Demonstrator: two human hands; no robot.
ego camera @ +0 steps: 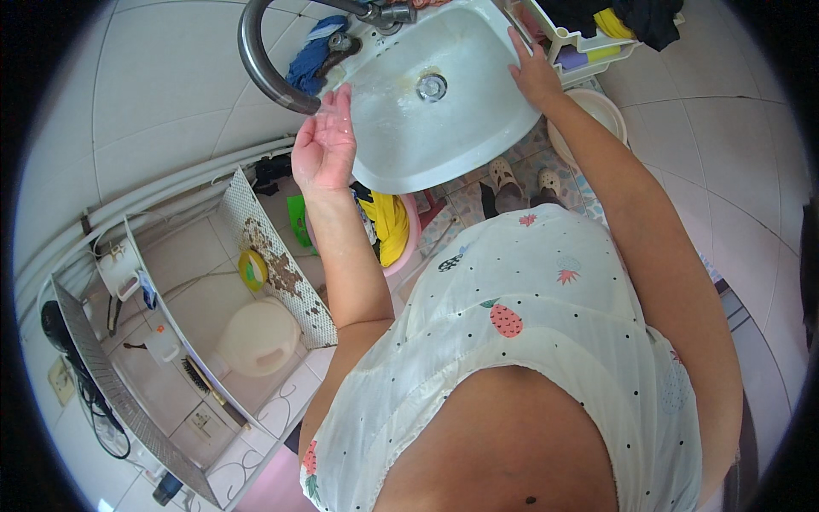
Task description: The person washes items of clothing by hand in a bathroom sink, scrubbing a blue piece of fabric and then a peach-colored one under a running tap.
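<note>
My left hand [326, 142] is held palm up just below the mouth of a curved metal faucet [259, 54]. Water wets its fingers and palm, and it grips nothing. A white ceramic washbasin [409, 141] lies before me, its surface wet, with a round metal drain [432, 87] in the bottom. On the basin's right rim rests my right hand [536, 73], fingers spread, beside a cream plastic rack [566, 38]. Whether its fingertips also touch the rack, I cannot tell.
A blue cloth [317, 54] lies behind the faucet. Below the basin are a pink tub [409, 246] with yellow and dark clothes and a pale bucket [617, 121]. At left, a wall shelf [281, 275] carries a hairbrush [195, 374], tape roll [253, 269] and mug [163, 344].
</note>
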